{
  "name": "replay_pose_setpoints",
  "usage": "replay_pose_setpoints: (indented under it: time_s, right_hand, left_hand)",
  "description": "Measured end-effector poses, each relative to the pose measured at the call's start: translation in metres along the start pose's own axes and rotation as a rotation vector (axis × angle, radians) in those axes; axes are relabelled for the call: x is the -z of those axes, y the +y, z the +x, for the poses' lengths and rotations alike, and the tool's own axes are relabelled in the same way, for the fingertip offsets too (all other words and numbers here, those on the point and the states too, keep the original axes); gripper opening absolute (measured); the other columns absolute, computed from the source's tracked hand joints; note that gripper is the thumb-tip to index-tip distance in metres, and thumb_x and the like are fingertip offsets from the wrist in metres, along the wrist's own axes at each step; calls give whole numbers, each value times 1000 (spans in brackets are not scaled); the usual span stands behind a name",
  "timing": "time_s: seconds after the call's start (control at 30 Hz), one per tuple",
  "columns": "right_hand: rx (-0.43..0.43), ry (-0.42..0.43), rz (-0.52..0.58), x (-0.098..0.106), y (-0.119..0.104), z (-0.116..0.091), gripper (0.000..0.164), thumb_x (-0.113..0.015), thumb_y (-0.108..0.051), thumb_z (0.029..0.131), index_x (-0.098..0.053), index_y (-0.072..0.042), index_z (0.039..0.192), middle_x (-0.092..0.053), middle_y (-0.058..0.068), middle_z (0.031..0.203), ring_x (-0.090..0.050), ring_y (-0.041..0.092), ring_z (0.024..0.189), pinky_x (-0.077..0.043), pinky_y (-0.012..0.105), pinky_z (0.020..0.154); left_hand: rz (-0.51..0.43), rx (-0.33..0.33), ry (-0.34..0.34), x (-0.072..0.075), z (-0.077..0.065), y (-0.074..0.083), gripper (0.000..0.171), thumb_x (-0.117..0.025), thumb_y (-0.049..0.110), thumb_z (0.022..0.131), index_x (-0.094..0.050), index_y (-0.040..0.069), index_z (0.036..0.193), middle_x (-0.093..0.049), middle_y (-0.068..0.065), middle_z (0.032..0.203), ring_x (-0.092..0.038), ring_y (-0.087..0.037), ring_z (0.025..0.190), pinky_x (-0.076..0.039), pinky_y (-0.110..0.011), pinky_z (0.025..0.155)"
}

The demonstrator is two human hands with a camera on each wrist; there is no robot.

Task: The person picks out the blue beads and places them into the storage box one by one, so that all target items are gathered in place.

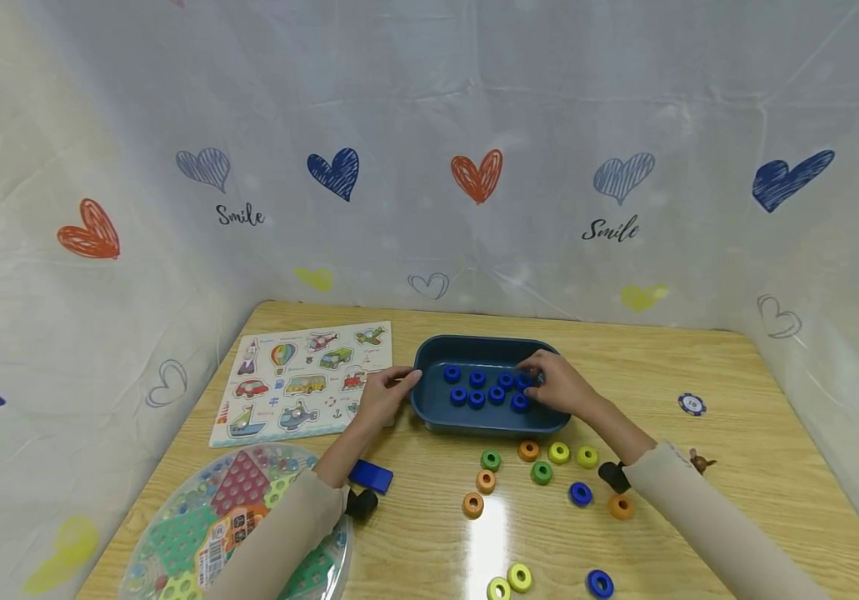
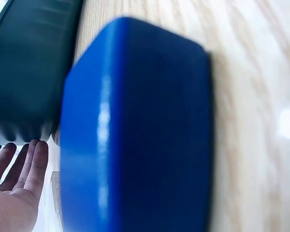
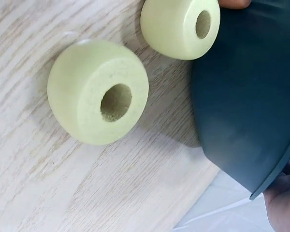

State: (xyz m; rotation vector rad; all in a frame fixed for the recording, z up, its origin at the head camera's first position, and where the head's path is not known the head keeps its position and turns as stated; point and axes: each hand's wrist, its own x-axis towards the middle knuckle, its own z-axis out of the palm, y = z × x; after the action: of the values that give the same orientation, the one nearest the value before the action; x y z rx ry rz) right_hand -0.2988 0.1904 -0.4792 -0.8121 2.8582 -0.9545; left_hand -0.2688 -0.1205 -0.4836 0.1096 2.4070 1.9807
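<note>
A dark teal tray [image 1: 436, 423] stands on the table, with several blue wooden beads [image 1: 476, 399] in two rough rows on its floor. My left hand [image 1: 386, 395] is at the tray's left end. Its fingers [image 2: 35, 166] reach out straight to the end wall in the left wrist view. Over the right end, my right hand [image 1: 560, 385] reaches inside, thumb and fingers bent about a blue bead [image 1: 523, 381]. The right wrist view has only a part of this hand [image 3: 285, 200], behind the tray wall [image 3: 241, 106].
Loose yellow beads [image 1: 559, 452], green beads [image 1: 541, 472], orange beads [image 1: 472, 505] and blue beads [image 1: 581, 493] lie in front of the tray. A picture puzzle board [image 1: 272, 408], a round marble game [image 1: 182, 508] and a blue block [image 1: 372, 476] are left; a chip [image 1: 692, 404] lies right.
</note>
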Motion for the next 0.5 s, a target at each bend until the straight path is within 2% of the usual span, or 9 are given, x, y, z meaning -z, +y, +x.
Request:
replay_pose_setpoints:
  time_s: [0.1, 0.27, 0.37, 0.5]
  right_hand:
    - [7, 0, 42, 3, -4, -4, 35, -72, 4, 74, -64, 5, 108, -57, 15, 95, -54, 29, 82, -45, 34, 62]
    - [37, 5, 118, 9, -11, -17, 34, -71, 4, 76, -62, 5, 109, -59, 17, 99, -57, 28, 82, -49, 29, 61]
    - [53, 12, 145, 13, -16, -27, 34, -70, 3, 78, -62, 4, 111, -60, 15, 101, -59, 24, 82, -50, 27, 62]
    - [39, 4, 189, 19, -24, -42, 34, -71, -1, 80, -62, 1, 113, -62, 8, 95, -59, 18, 79, -50, 27, 63]
  left_hand:
    - [-13, 2, -3, 0, 4, -8, 35, -64, 17, 89, -61, -9, 113, -64, -19, 100, -59, -40, 93, -48, -50, 79]
    - [-26, 3, 14, 0, 15, -29, 38, -67, 25, 86, -65, -3, 111, -65, -15, 101, -60, -35, 92, -49, -47, 78]
    - [-9, -2, 30, -1, 17, -35, 39, -68, 31, 84, -67, 1, 109, -66, -11, 99, -62, -28, 89, -51, -41, 76]
    - [21, -18, 41, -1, 17, -37, 40, -68, 36, 84, -68, 4, 108, -67, -7, 97, -62, -19, 85, -52, -33, 72]
